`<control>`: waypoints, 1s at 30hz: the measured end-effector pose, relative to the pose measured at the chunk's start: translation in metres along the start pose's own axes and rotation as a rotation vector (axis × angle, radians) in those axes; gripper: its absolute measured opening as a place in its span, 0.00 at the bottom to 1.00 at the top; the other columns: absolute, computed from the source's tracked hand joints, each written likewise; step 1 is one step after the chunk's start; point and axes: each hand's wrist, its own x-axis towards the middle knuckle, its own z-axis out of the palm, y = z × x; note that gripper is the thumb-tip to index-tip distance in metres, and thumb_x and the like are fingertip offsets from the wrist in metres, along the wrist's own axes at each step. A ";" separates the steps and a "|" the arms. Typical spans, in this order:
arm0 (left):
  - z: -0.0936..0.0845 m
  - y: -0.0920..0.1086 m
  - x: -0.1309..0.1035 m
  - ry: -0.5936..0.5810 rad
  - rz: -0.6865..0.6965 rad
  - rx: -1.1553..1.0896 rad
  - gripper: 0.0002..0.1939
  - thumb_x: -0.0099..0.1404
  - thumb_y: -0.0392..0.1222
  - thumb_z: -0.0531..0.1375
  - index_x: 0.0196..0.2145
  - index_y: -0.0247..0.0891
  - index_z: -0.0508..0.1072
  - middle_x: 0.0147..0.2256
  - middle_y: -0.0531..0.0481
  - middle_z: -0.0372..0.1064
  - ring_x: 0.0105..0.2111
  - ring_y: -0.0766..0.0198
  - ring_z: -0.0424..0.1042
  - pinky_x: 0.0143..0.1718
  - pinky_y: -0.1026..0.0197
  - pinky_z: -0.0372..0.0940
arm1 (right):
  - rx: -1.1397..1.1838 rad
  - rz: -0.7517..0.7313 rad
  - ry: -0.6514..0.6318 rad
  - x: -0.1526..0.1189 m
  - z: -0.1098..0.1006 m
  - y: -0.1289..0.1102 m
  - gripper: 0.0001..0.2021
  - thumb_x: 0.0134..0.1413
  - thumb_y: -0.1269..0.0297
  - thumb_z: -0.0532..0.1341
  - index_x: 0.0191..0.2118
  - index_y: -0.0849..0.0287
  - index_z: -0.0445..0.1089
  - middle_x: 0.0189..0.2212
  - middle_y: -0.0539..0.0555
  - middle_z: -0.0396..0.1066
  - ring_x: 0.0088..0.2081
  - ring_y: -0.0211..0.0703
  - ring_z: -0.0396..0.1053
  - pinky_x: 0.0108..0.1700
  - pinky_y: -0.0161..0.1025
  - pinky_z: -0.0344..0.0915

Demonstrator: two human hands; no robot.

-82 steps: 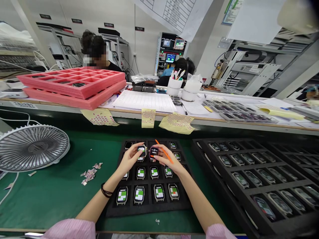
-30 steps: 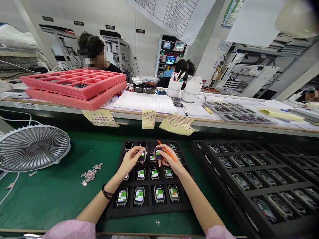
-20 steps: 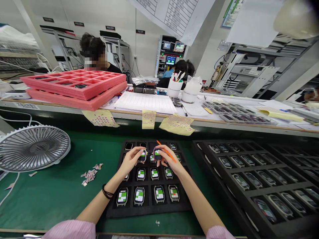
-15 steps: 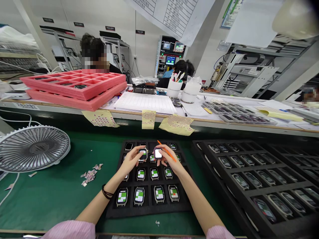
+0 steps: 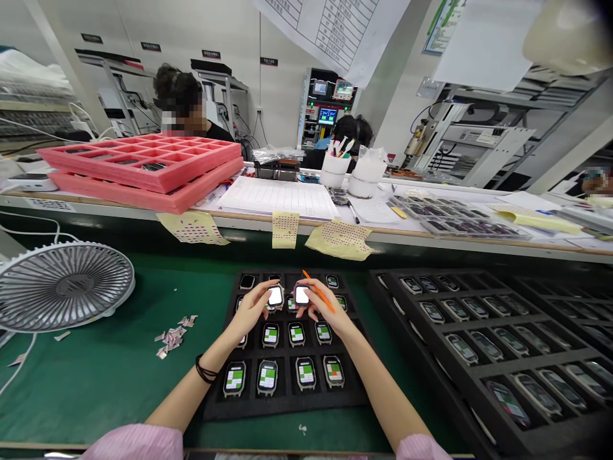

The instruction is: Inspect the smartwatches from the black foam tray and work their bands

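My left hand (image 5: 251, 309) holds a small smartwatch body (image 5: 274, 296) whose screen glows white. My right hand (image 5: 326, 313) holds a second smartwatch body (image 5: 301, 295), its screen white too, together with a thin orange stick (image 5: 318, 298) that slants up between the fingers. Both hands hover over the far half of a black foam tray (image 5: 215, 390) on the green mat. The tray's pockets hold several watch bodies (image 5: 268, 375) with green and white screens lit.
A larger black tray (image 5: 431, 358) of dark-screened watches lies to the right. A white fan (image 5: 64, 284) lies at left, with small paper scraps (image 5: 172, 333) near it. Pink foam trays (image 5: 138, 163), paper sheets, cups and other people sit behind the raised shelf.
Both held watches' screens have turned white, first the right one, then the left. The hands have stayed over the same spot of the tray.
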 end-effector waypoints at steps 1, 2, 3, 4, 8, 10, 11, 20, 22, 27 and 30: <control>0.000 -0.001 0.001 -0.011 0.009 -0.017 0.39 0.64 0.61 0.53 0.60 0.25 0.57 0.45 0.38 0.62 0.26 0.72 0.60 0.26 0.65 0.61 | 0.001 -0.005 -0.015 0.000 0.000 0.001 0.30 0.58 0.49 0.53 0.59 0.64 0.50 0.48 0.63 0.60 0.32 0.27 0.63 0.23 0.21 0.57; 0.001 -0.001 0.001 -0.021 0.014 -0.044 0.40 0.63 0.59 0.54 0.62 0.24 0.54 0.47 0.36 0.61 0.29 0.70 0.62 0.27 0.66 0.62 | 0.003 -0.008 -0.029 0.000 0.000 0.002 0.31 0.57 0.50 0.54 0.60 0.63 0.48 0.50 0.64 0.58 0.34 0.27 0.64 0.24 0.21 0.59; 0.001 -0.001 0.001 -0.030 0.011 -0.070 0.41 0.62 0.57 0.56 0.63 0.24 0.52 0.49 0.35 0.61 0.32 0.68 0.64 0.27 0.67 0.62 | 0.006 -0.011 -0.040 0.001 0.000 0.002 0.31 0.57 0.51 0.55 0.61 0.62 0.47 0.52 0.65 0.57 0.35 0.28 0.64 0.25 0.22 0.60; 0.002 -0.001 0.001 -0.031 0.002 -0.092 0.43 0.60 0.55 0.58 0.63 0.24 0.50 0.50 0.34 0.60 0.35 0.66 0.66 0.27 0.68 0.61 | 0.008 -0.011 -0.050 0.001 0.000 0.003 0.32 0.56 0.52 0.56 0.61 0.61 0.46 0.54 0.66 0.55 0.36 0.29 0.64 0.25 0.22 0.60; 0.003 0.004 0.000 0.027 -0.048 -0.095 0.42 0.56 0.57 0.61 0.60 0.24 0.57 0.49 0.34 0.61 0.32 0.66 0.66 0.20 0.69 0.56 | 0.004 0.002 -0.031 0.000 0.001 0.000 0.31 0.54 0.55 0.58 0.59 0.63 0.49 0.52 0.65 0.57 0.34 0.27 0.64 0.22 0.19 0.55; 0.003 0.007 -0.002 0.078 -0.057 -0.070 0.40 0.57 0.60 0.59 0.56 0.25 0.63 0.46 0.36 0.63 0.24 0.72 0.60 0.19 0.68 0.55 | 0.000 0.025 0.004 -0.002 0.002 -0.006 0.28 0.55 0.54 0.57 0.56 0.65 0.51 0.48 0.63 0.60 0.32 0.26 0.63 0.21 0.19 0.52; 0.003 0.009 -0.003 0.097 -0.064 -0.062 0.38 0.57 0.61 0.59 0.54 0.26 0.65 0.43 0.38 0.64 0.23 0.73 0.58 0.18 0.68 0.55 | -0.001 0.038 0.022 -0.004 0.003 -0.010 0.27 0.56 0.54 0.56 0.55 0.66 0.52 0.46 0.62 0.61 0.31 0.25 0.63 0.20 0.19 0.50; 0.002 0.008 -0.003 0.082 -0.091 -0.026 0.39 0.56 0.65 0.59 0.49 0.24 0.67 0.38 0.39 0.67 0.21 0.72 0.59 0.18 0.68 0.50 | -0.006 0.097 0.095 -0.014 0.012 -0.033 0.23 0.57 0.55 0.56 0.51 0.67 0.56 0.42 0.59 0.64 0.27 0.22 0.60 0.21 0.19 0.47; 0.002 0.006 -0.002 0.044 -0.066 -0.033 0.39 0.57 0.63 0.60 0.53 0.25 0.64 0.43 0.37 0.65 0.23 0.73 0.58 0.18 0.68 0.52 | -0.003 0.069 0.065 -0.012 0.010 -0.028 0.25 0.56 0.57 0.57 0.53 0.67 0.54 0.45 0.61 0.63 0.29 0.23 0.62 0.21 0.18 0.47; 0.003 0.002 0.000 -0.025 -0.045 -0.117 0.39 0.57 0.55 0.63 0.57 0.28 0.57 0.52 0.34 0.60 0.38 0.61 0.69 0.21 0.69 0.58 | 0.015 0.038 0.007 -0.009 0.008 -0.021 0.28 0.53 0.60 0.60 0.56 0.65 0.51 0.50 0.64 0.60 0.33 0.28 0.66 0.21 0.19 0.52; 0.003 -0.001 0.000 -0.001 -0.035 -0.106 0.35 0.58 0.52 0.63 0.55 0.28 0.59 0.50 0.37 0.63 0.37 0.63 0.69 0.20 0.71 0.54 | 0.049 0.021 0.034 -0.012 0.010 -0.027 0.27 0.52 0.62 0.61 0.55 0.65 0.52 0.47 0.62 0.62 0.31 0.26 0.65 0.21 0.18 0.51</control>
